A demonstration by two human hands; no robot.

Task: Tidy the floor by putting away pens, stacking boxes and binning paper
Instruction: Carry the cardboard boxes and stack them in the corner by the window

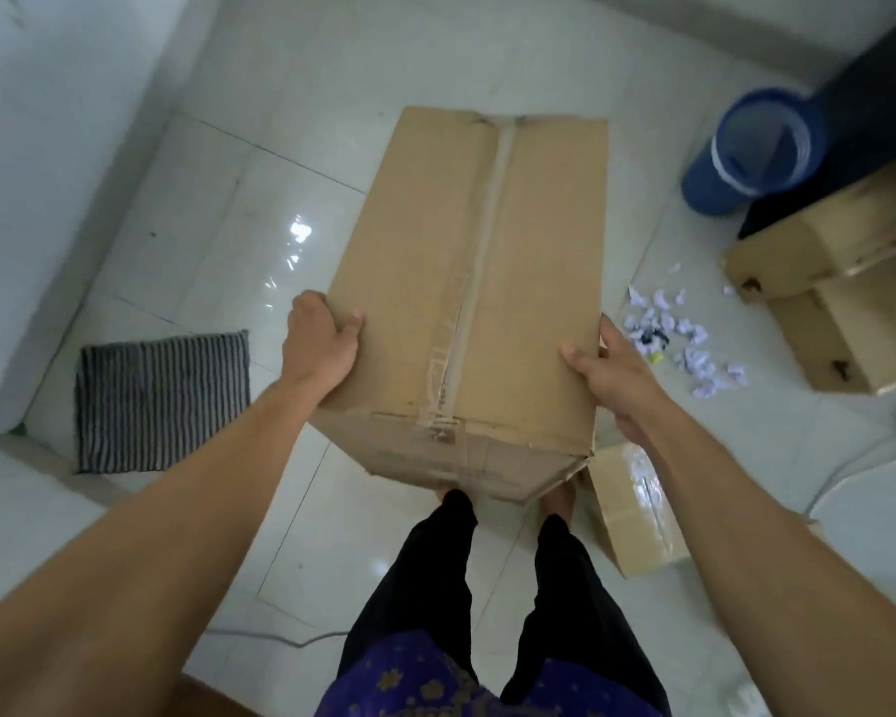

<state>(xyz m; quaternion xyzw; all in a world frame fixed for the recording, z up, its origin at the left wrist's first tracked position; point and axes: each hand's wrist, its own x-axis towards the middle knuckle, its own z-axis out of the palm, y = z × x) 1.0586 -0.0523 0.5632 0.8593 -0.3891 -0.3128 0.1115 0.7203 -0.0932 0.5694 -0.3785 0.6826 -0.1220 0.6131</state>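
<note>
Your left hand (322, 344) and right hand (609, 377) clamp the big cardboard box (466, 302) by its sides. Paper scraps (678, 336) lie at three o'clock.

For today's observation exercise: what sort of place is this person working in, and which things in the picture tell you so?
Probably a room in a home, though that is a guess. Signs: a glossy white tiled floor, a striped floor mat by the wall, and a blue wastebasket near scattered paper scraps and cardboard boxes.

No legible text anywhere. Faint dark print on near end face of big cardboard box (466, 313), lower centre of frame, too blurred to read. Stacked boxes (828, 282) at right edge: no readable labels or marks.
</note>
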